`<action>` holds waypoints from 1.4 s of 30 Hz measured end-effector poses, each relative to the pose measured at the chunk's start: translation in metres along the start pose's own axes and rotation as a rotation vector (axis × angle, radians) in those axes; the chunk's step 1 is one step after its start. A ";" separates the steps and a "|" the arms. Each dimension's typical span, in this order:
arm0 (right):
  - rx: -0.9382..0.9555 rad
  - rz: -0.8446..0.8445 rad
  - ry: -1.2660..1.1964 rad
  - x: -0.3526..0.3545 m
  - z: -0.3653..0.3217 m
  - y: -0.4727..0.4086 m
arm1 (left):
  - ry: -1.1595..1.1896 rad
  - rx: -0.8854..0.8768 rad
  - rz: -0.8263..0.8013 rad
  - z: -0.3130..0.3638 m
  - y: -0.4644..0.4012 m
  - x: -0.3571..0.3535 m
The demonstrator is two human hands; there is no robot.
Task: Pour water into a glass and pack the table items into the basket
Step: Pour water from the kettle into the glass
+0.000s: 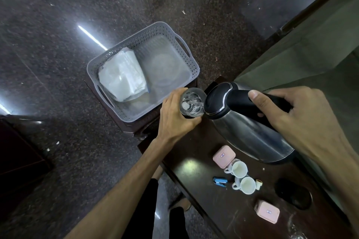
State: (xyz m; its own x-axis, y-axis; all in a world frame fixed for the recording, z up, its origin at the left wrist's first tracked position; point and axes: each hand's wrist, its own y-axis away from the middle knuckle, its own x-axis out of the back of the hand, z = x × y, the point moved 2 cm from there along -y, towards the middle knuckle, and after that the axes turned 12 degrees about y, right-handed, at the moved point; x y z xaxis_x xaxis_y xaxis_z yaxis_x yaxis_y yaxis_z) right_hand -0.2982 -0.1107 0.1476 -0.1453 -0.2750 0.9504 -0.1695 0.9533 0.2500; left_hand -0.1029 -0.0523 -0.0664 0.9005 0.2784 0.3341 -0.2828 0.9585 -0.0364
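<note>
- Farthest left sits the grey basket (143, 72) on a low stand beside the tabletop (196, 169), with a white plastic-wrapped packet (122, 75) already in its left half and the right half bare
- Your left hand (175, 116) is wrapped around the glass (192, 103), holding it up just off the tabletop's near corner, rim touching or nearly touching the spout
- You are in the pouring step: a thin stream of water is running into the glass, and it looks only partly filled
- Your right hand (287, 114) is closed on the black handle of the steel kettle (244, 122), thumb on top, body tipped toward the glass
- Next, I'd judge, you level the kettle as the water nears the rim, then set both down steadily so nothing spills
- Packing is hardly begun: two pink boxes (224, 156), two white cups (240, 169), a blue stapler (278, 182), a small tape roll (258, 184) and the black kettle base (293, 196) lie on the tabletop at right, well apart from the basket
</note>
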 end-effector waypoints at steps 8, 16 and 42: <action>0.010 -0.001 0.009 0.001 -0.001 -0.001 | 0.003 0.005 -0.002 0.001 0.000 0.000; 0.029 -0.007 0.004 0.001 -0.002 0.000 | 0.008 0.010 0.000 -0.004 -0.001 0.002; 0.031 -0.038 0.007 -0.005 -0.009 -0.003 | 0.005 0.021 -0.010 -0.009 -0.002 0.004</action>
State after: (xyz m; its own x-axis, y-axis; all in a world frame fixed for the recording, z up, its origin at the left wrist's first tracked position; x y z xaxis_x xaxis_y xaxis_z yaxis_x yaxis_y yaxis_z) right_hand -0.2885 -0.1110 0.1440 -0.1313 -0.3099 0.9417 -0.2049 0.9379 0.2801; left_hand -0.0954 -0.0522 -0.0736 0.9047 0.2695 0.3299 -0.2809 0.9596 -0.0138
